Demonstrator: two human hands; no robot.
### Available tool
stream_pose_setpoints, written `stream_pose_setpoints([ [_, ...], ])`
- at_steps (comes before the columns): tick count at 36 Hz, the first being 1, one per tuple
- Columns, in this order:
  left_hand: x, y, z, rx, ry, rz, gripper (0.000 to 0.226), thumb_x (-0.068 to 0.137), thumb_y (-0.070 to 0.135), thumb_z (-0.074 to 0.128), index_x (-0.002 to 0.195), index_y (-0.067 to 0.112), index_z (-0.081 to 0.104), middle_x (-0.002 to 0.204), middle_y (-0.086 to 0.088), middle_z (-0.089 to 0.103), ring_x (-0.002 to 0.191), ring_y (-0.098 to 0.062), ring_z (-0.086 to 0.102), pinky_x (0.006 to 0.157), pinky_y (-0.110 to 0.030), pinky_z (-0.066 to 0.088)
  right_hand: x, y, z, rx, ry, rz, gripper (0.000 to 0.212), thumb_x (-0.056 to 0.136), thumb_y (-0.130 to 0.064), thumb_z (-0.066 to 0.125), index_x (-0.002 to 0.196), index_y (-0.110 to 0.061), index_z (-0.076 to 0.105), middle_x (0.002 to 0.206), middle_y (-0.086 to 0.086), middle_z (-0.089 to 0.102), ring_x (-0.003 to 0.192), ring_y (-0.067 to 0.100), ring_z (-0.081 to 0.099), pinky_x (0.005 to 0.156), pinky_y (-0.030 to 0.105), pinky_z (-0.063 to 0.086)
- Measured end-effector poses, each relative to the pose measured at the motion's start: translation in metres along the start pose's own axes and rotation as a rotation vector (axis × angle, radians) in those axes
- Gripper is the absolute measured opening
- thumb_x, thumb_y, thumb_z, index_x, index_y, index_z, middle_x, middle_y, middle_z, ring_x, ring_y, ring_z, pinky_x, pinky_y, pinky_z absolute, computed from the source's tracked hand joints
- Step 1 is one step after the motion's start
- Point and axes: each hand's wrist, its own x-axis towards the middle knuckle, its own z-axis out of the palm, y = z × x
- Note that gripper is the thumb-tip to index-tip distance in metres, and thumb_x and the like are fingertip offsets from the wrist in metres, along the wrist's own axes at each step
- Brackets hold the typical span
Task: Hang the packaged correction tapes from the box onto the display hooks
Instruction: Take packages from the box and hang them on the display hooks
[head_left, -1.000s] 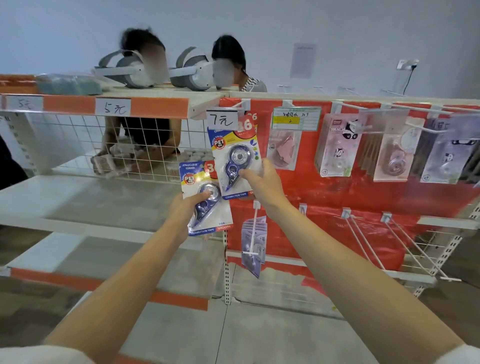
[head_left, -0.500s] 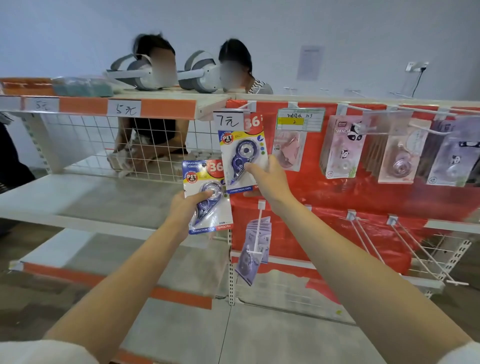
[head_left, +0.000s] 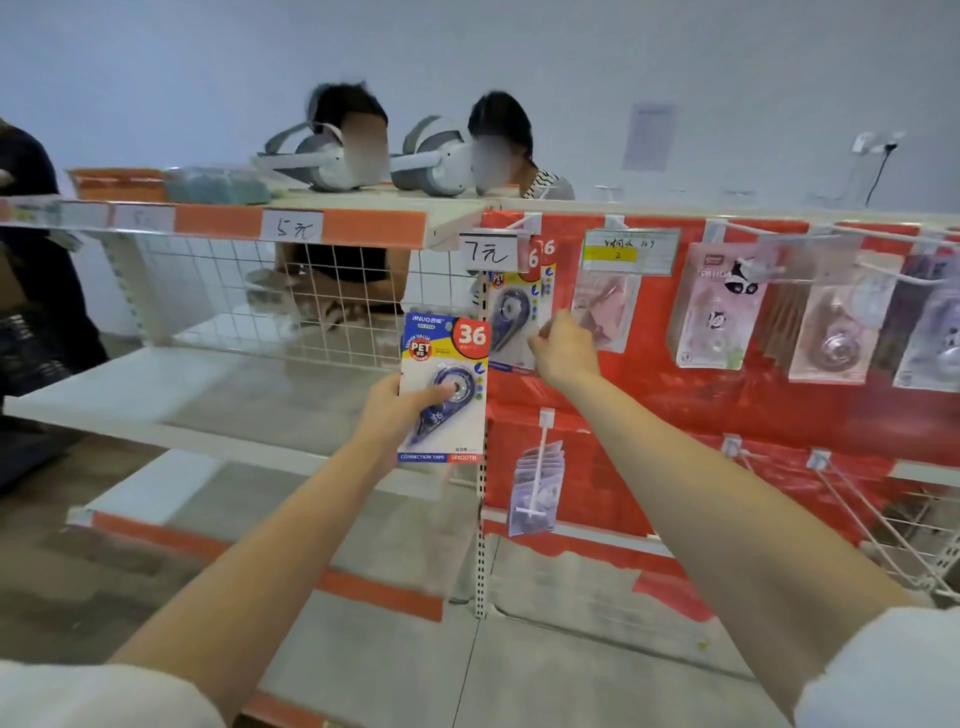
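Hanging packs crowd the upper hooks; the bare lower hooks leave open room.

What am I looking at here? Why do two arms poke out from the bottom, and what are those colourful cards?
The picture comes from a camera worn on a person's head, so you see what they see: their own two arms reaching forward. There is no machine, just bare hands. They are stocking a shop display. The left hand holds a packaged correction tape, a card with a big "36" on it and the little tape roller sealed on the front. The right hand is at another blue pack that hangs on a display hook under the "7元" price tag; it is too blurry to tell how the fingers grip it. More packs, pink and purple panda packs, hang on hooks to the right against the red back panel. On the left is a white shelf. Other people stand behind the display.
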Motion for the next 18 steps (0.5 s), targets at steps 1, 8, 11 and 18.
stream_pose_setpoints([
  [1,0.0,0.0,0.0,-0.005,-0.01,-0.001,0.02,0.08,0.005,0.072,0.097,0.01,0.062,0.093,-0.006,0.07,0.074,-0.018,0.068,0.062,-0.03,0.054,-0.002,0.001,0.001,-0.04,-0.013,-0.02,0.029,0.096,-0.016,0.048,0.12,0.0,0.048,0.12,0.025,0.058,0.112,0.04,0.055,0.083,0.041,0.044],
  [8,0.008,0.004,0.02,-0.174,-0.066,-0.041,0.02,0.082,0.003,0.069,0.101,0.004,0.063,0.095,-0.012,0.071,0.073,-0.02,0.07,0.064,-0.032,0.057,-0.031,0.012,-0.001,0.18,-0.366,-0.115,0.021,0.094,-0.007,0.041,0.098,-0.013,0.06,0.097,0.012,0.065,0.075,0.019,0.068,0.067,0.033,0.058],
  [11,0.011,0.004,0.029,-0.211,-0.062,-0.035,0.024,0.082,0.006,0.069,0.105,0.004,0.062,0.102,-0.014,0.07,0.083,-0.025,0.068,0.073,-0.036,0.057,-0.051,0.012,-0.002,0.541,-0.471,0.004,0.013,0.1,-0.021,0.044,0.095,-0.017,0.056,0.094,0.006,0.057,0.073,0.016,0.059,0.052,0.029,0.054],
  [18,0.006,0.005,0.055,-0.216,-0.216,0.068,0.02,0.089,0.009,0.061,0.109,0.007,0.063,0.104,-0.011,0.07,0.088,-0.023,0.069,0.075,-0.036,0.059,-0.062,0.022,-0.002,0.732,-0.438,0.025,0.046,0.086,-0.023,0.069,0.121,-0.017,0.039,0.116,0.006,0.058,0.096,0.023,0.066,0.056,0.041,0.059],
])
